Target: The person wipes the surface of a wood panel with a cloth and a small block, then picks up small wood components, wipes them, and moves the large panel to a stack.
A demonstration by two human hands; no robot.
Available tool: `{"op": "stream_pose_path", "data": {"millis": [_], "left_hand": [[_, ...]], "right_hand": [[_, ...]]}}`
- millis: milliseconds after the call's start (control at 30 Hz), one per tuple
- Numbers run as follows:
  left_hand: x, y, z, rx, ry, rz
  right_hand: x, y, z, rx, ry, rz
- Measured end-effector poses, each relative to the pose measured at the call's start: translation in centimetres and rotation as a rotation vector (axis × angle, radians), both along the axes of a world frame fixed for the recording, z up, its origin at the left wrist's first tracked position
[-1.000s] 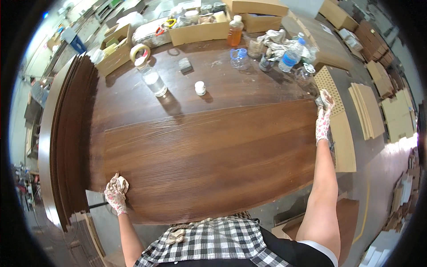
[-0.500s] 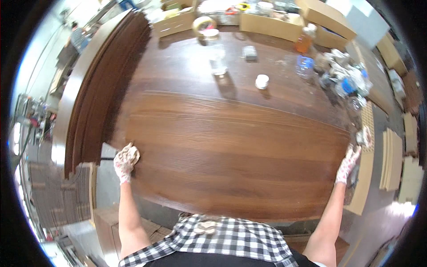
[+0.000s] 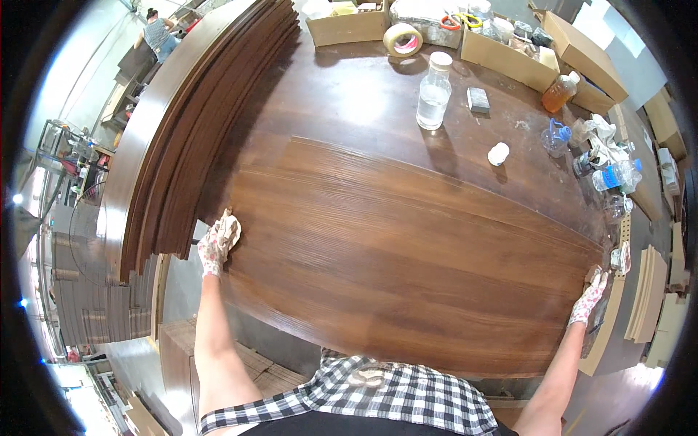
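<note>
Head view: left hand [image 3: 213,247] clutches cloth [image 3: 233,231] at edge of brown panel [image 3: 407,254]; right hand [image 3: 589,298] opposite, grip unclear; blue bottle label [image 3: 604,179] illegible

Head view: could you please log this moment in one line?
left hand: holds pale cloth at left edge of brown panel | right hand: at panel's right edge | beyond panel: clear bottle, white container, grey block

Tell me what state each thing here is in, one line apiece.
Left hand: gloved, closed on cloth
Cloth: bunched
Right hand: gloved, at panel's right edge; grip unclear
Wood panel: lying flat
Clear jar: upright, lidded, partly filled
Amber bottle: capped, holding liquid
Long carton: open, filled
</note>
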State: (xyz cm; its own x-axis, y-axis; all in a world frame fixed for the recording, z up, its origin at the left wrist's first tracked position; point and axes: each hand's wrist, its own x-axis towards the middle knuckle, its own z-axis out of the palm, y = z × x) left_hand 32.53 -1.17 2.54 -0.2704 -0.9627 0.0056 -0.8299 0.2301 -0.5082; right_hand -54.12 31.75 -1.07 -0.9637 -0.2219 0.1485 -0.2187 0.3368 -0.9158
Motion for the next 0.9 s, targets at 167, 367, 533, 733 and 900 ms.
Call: {"op": "stream_pose_path", "data": {"millis": [167,367,533,733,900], "left_hand": [[-1.3,0.0,-0.4,-0.168,0.390,-0.096],[-0.8,0.2,2.7,-0.224,0.495,0.012],[-2.5,-1.5,2.2,-0.213,0.563,-0.035],[-3.6,-6.0,2.8,-0.128,0.594,0.133],[1.6,-11.9,1.3,-0.401,0.791,-0.170]], "right_hand": [[-2.8,1.5,1.0,-0.244,-0.077,0.047],[-4.8,1.4,0.2,-0.319,-0.267,-0.080],[-12.0,6.7,-1.0,-0.142,-0.247,-0.190],[-11.2,8.0,6.7,-0.220,-0.123,-0.384],[-11.5,8.7,18.8,-0.472,-0.231,-0.232]]}}
